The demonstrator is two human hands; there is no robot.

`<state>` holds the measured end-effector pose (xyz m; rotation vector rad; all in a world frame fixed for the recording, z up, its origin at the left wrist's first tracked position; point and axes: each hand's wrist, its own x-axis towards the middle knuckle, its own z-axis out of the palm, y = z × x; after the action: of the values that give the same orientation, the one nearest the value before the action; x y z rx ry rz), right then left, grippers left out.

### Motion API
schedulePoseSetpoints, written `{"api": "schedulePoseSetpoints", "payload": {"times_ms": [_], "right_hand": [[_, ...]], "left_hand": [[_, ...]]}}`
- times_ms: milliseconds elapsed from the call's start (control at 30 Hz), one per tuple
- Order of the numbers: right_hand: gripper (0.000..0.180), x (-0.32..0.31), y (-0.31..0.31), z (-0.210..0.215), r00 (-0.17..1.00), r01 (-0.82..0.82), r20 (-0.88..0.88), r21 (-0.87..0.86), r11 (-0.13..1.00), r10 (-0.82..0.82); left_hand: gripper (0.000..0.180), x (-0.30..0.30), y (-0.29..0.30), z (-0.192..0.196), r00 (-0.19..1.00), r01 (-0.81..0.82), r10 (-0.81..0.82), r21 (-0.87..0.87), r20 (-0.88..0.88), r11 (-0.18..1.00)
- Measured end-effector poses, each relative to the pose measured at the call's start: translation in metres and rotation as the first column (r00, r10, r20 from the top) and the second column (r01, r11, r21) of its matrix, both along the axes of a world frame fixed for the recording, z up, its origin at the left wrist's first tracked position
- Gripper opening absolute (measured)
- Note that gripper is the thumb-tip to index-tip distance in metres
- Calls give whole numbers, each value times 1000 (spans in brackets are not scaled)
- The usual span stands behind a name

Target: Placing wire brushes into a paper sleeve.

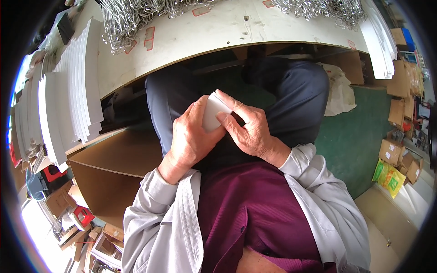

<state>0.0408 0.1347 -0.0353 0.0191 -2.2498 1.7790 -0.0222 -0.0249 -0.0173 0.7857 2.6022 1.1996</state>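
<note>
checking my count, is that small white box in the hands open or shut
Cannot tell. The left hand and right hand cover most of the small white box; only a plain white face and edge show, no flap or opening.

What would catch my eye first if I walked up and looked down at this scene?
Most likely the two hands in the middle: the left hand and right hand together clasp a small white folded piece over the person's lap. Next, the stacks of white strips fanned along the left, and the tangled heaps of metal wire hooks on the white table at the top.
</note>
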Motion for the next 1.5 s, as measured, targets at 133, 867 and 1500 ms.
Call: {"api": "schedulePoseSetpoints", "payload": {"times_ms": [133,867,1500], "right_hand": [[42,-6,-5,0,1000,-28,-4,4,1000,28],[19,-95,25,38,970,143,-230,302,943,-74],[6,-141,35,0,925,302,-358,482,822,-130]], "left_hand": [[57,-1,-6,-1,999,-29,29,-13,-24,999],[24,-37,-146,120,913,-405,406,-165,-28,899],[26,-236,-333,89,611,-781,242,-525,-754,338]]}}
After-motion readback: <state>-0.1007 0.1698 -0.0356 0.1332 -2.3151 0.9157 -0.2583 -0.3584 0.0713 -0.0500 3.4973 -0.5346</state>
